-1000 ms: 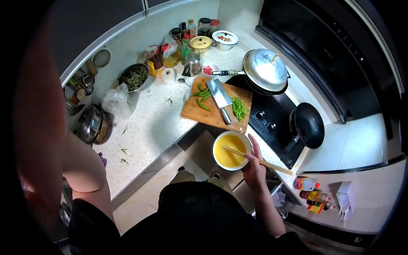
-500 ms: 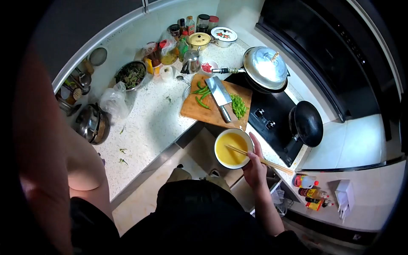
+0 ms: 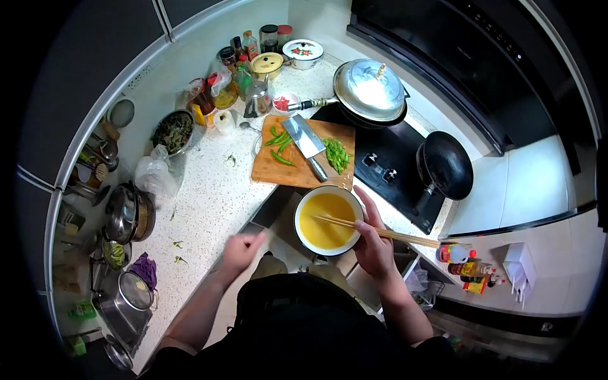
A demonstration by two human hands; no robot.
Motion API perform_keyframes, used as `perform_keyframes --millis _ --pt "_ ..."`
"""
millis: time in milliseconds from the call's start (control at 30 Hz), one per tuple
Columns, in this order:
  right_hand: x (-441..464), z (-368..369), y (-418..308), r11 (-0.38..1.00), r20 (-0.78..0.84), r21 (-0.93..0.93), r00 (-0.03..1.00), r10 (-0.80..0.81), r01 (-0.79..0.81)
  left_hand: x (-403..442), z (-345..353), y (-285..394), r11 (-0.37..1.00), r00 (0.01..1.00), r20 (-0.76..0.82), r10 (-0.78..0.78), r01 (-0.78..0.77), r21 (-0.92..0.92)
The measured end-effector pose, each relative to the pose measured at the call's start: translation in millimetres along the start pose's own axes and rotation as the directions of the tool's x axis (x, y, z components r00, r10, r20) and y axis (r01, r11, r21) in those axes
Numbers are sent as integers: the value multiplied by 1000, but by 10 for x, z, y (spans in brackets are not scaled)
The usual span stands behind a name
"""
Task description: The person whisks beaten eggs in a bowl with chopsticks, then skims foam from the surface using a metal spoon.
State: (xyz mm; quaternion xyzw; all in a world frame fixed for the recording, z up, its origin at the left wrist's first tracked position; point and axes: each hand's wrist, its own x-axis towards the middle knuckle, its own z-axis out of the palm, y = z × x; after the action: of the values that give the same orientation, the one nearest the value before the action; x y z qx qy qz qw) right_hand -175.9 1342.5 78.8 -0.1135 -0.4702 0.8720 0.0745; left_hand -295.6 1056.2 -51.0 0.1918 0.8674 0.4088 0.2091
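My right hand [image 3: 375, 250] grips a white bowl [image 3: 296, 229] by its right side. The thumb pins a pair of chopsticks [image 3: 396, 235] across the rim, their tips in yellow beaten egg [image 3: 323, 235]. To the left of the bowl, slightly blurred and apart from it, my left hand [image 3: 242, 254] is curled with the thumb sticking out; nothing shows in it. Behind the bowl lies a wooden cutting board [image 3: 269, 171] at the counter's edge. On it are a cleaver [image 3: 304, 136], long green chilies [image 3: 282, 158] and a pile of chopped green chili [image 3: 336, 156].
A lidded wok [image 3: 367, 92] sits on the black stove [image 3: 399, 142], with an empty wok [image 3: 446, 166] nearer the right wall. Left on the counter are a bowl of dark leaves [image 3: 174, 132], a plastic bag [image 3: 155, 174], stacked pots [image 3: 123, 215] and the sink [image 3: 120, 310]. Jars stand behind.
My left arm, raised large at the left, has come down, bringing the left hand near the bowl. The bowl has shifted slightly left in view, still in my right hand with the chopsticks.
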Motion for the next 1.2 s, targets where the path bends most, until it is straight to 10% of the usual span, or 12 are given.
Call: perform_keyframes --millis 133,200,367,433,800,967,1200 --pt "-48 32 -12 1000 -9 -13 1000 -9 9 -134 383 -67 874 992 -64 108 -125 -470" --pt "-75 78 -32 1000 -5 -15 1000 4 -4 -156 144 119 418 940 307 -150 342 -842" --pt "-114 93 0 1000 -2 -17 1000 20 -20 -34 32 525 559 974 217 -57 211 -802" --pt "-119 89 25 998 6 -37 999 48 -48 -47 -83 1123 83 922 388 6 386 -919" --pt "-94 173 74 990 11 -92 994 105 -103 -20 117 951 78 879 436 193 429 -900" --pt "-47 157 20 713 51 -671 971 -232 206 -102 124 870 94 892 415 178 404 -910" --pt "-239 142 -428 705 53 -670 963 -265 232 -200 263 643 31 912 399 97 398 -917"
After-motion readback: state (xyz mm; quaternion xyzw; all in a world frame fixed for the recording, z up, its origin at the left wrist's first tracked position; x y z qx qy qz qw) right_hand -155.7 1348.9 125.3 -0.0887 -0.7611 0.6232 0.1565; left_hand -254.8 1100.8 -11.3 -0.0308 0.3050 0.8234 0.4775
